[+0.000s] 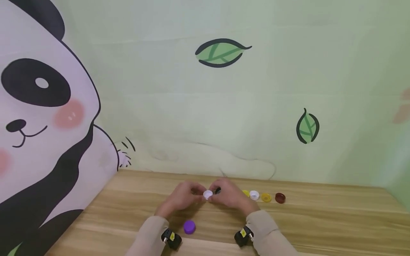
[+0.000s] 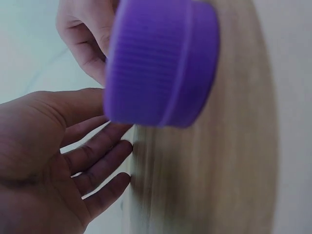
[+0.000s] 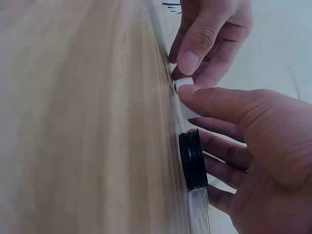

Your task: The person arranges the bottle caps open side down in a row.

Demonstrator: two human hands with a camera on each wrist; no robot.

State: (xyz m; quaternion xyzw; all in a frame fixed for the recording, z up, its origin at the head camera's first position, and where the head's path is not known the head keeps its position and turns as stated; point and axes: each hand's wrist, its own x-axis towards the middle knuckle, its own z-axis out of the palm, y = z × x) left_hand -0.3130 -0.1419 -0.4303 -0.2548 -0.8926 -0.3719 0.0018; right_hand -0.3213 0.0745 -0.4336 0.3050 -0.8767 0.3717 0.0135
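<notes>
A small white bottle cap (image 1: 208,194) is between my two hands, close to the tabletop. My right hand (image 1: 229,193) pinches it, the thumb lying over the white cap (image 3: 185,84) in the right wrist view. From the other side my left hand (image 1: 184,195) grips its edge with thumb and fingertips. A black cap (image 3: 193,158) stands beside the right hand's fingers, partly hidden by that hand in the head view. Nearer the wrists is a purple cap (image 1: 189,227), which blocks the left fingertips in the left wrist view.
Right of the hands, a row on the wooden table (image 1: 320,217) holds a yellow cap (image 1: 246,193), another white cap (image 1: 254,195), an amber-yellow cap (image 1: 266,197) and a dark red cap (image 1: 280,198). A printed backdrop (image 1: 256,89) rises behind the table.
</notes>
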